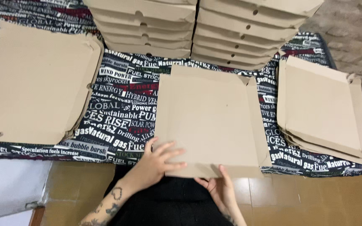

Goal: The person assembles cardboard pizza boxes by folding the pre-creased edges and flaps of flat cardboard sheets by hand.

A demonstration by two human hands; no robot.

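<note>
A flat brown cardboard box blank (208,119) lies in the middle of the printed cloth, its near edge hanging toward me. My left hand (158,163) rests palm down on the blank's near left corner, fingers spread. My right hand (218,188) reaches under the near edge, fingers curled up against the cardboard from below. The blank's right side flap is partly raised.
Two stacks of folded cardboard boxes (197,29) stand at the back. A pile of flat blanks (34,79) lies at the left, another pile (323,113) at the right. A black cloth with white lettering (122,113) covers the surface. Tiled floor (311,201) lies below.
</note>
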